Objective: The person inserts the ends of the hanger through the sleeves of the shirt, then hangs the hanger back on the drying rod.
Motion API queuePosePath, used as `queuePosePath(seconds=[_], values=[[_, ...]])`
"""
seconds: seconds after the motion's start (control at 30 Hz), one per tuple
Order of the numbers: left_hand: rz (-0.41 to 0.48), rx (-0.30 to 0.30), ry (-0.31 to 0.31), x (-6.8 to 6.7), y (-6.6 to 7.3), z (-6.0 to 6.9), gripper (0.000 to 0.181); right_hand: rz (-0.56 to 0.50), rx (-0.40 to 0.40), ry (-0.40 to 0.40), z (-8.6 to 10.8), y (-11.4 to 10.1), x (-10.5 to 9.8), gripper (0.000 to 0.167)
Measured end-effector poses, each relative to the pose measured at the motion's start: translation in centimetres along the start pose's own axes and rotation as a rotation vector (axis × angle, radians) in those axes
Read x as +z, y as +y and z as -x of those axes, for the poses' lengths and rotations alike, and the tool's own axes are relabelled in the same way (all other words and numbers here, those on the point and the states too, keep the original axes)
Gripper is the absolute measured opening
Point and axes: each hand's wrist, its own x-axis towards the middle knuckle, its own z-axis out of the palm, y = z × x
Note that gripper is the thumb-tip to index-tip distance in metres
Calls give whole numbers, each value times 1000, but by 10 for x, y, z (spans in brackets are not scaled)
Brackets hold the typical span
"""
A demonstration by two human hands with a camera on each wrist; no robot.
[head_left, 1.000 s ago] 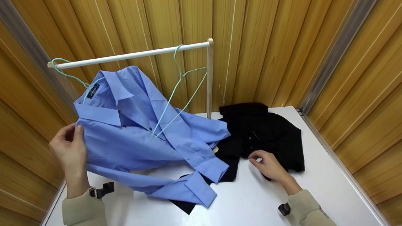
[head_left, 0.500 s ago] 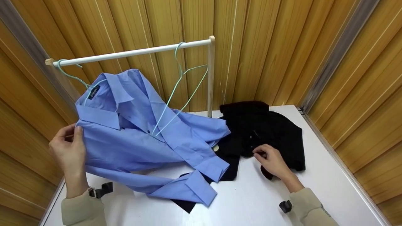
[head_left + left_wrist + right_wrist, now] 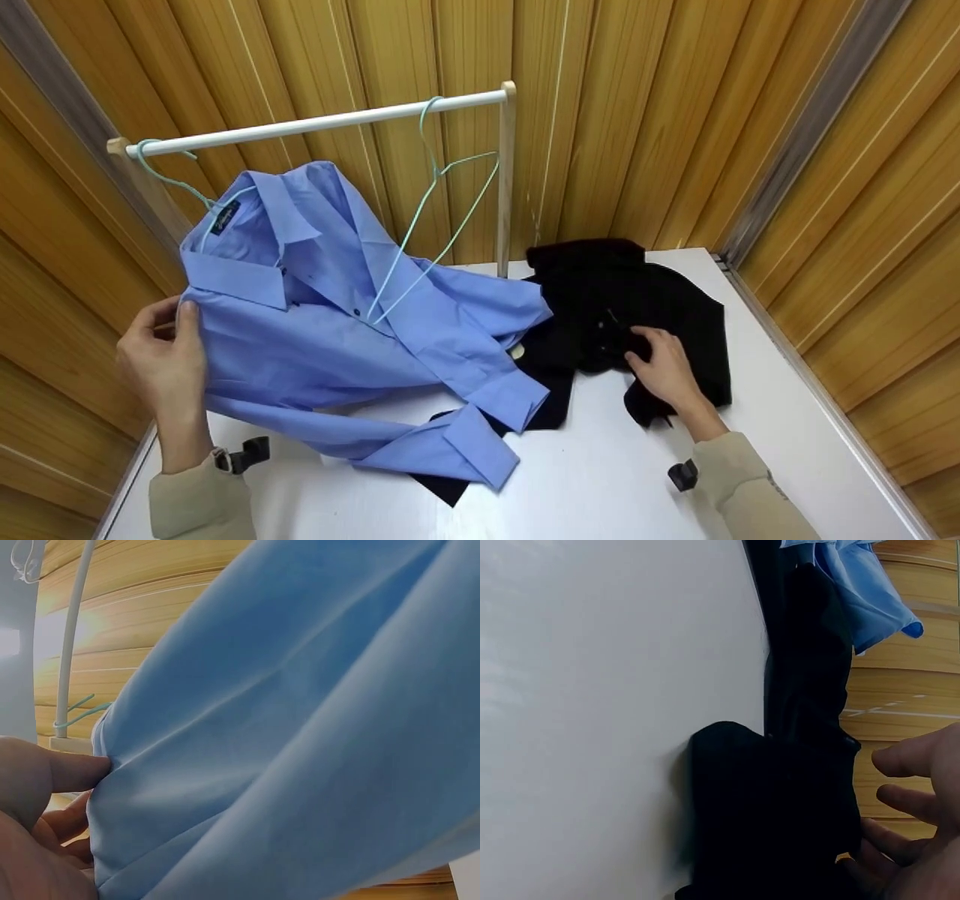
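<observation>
A blue long-sleeved shirt (image 3: 300,352) hangs from a mint-green hanger (image 3: 174,182) at the left end of the rack's bar. My left hand (image 3: 166,352) pinches the shirt by its shoulder, thumb in front; the left wrist view shows the thumb (image 3: 79,771) pressed on the cloth. Black clothing (image 3: 652,292) lies bunched on the white table at the right. Over its near edge is my right hand (image 3: 666,369), thumb and index finger apart. In the right wrist view its fingers (image 3: 904,802) reach beside the dark cloth, one overlapping the edge without a visible grip.
A white bar (image 3: 322,122) on wooden posts forms the rack. A second mint-green hanger (image 3: 429,187) hangs bare near its right end, in front of the shirt. Shirt sleeves lie across black cloth on the table (image 3: 585,480). Wood-panel walls (image 3: 622,127) enclose the table.
My right hand has moved right and farther over the black clothing, its thumb and index finger spreading. The left hanger's hook has turned on the bar. My left hand keeps its grip in place.
</observation>
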Motion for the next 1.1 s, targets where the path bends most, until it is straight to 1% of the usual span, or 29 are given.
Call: queuePosePath(seconds=[0.1, 0.2, 0.33, 0.43, 0.5, 0.7, 0.77, 0.93, 1.0, 1.1], values=[[-8, -1, 11, 0, -1, 0, 32, 13, 28, -48, -2, 4, 0, 52], [-6, -12, 4, 0, -1, 1, 33, 7, 52, -62, -2, 7, 0, 54], [-4, -28, -5, 0, -3, 3, 35, 17, 81, -57, -1, 11, 1, 50], [-8, -20, 6, 0, -5, 4, 34, 41, 83, -73, -1, 12, 1, 46], [-7, -2, 21, 1, -6, 5, 33, 54, 81, -87, -1, 13, 1, 44], [15, 99, 98, 6, -10, 11, 25, 70, 92, -144, 1, 14, 2, 43], [28, 148, 130, 8, -12, 15, 23, 78, 96, -161, 2, 14, 2, 43], [69, 299, 212, 10, -16, 25, 17, 95, 106, -174, 1, 13, 1, 43], [74, 359, 238, 12, -18, 29, 17, 94, 107, -188, 0, 13, 1, 45], [83, 429, 277, 14, -21, 37, 17, 103, 102, -216, -1, 14, 2, 51]])
